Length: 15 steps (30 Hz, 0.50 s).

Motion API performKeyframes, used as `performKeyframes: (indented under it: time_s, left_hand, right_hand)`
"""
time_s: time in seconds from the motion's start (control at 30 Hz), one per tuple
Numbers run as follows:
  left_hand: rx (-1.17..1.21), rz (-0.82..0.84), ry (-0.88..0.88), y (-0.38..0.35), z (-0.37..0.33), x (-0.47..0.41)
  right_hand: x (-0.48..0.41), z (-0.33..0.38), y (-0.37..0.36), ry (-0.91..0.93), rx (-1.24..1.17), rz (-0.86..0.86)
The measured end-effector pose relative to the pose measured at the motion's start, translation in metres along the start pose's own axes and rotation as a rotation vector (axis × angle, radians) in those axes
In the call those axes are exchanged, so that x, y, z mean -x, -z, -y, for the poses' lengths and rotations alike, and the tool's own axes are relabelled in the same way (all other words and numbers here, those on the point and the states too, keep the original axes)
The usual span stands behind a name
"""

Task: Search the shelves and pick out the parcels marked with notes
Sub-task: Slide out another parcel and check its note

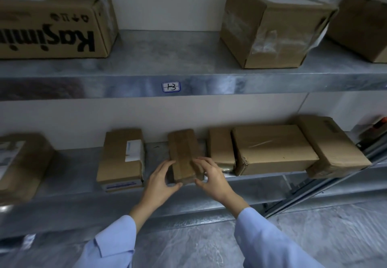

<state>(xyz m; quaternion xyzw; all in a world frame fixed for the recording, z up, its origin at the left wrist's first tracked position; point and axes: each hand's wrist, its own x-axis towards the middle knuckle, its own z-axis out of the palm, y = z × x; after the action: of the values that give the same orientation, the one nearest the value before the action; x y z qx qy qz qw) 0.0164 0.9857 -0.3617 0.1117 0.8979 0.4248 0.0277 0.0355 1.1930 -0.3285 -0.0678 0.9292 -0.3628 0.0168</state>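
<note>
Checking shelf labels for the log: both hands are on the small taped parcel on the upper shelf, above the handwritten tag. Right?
Not quite. Both the left hand and the right hand are on the small taped parcel, but it sits on the lower shelf, below the handwritten tag, not above it. The head view shows this.

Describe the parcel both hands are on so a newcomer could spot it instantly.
Find the lower grey metal shelf, under the beam's white handwritten tag. Near its middle lies a small, narrow brown cardboard parcel, with the left hand and right hand at its front end. Unlike the label-bearing box on its left, its visible faces show only tape.
</note>
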Motion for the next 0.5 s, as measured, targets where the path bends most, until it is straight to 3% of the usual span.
performKeyframes:
  time_s: [0.2, 0.5]
  left_hand:
    - [0.016, -0.024, 0.025, 0.005, 0.001, 0.003]
    - [0.199, 0.028, 0.142, 0.01, -0.002, -0.008]
  right_hand:
    - [-0.002, -0.002, -0.003, 0.021, -0.02, 0.039]
    - [-0.013, 0.0, -0.017, -0.102, -0.119, 0.058]
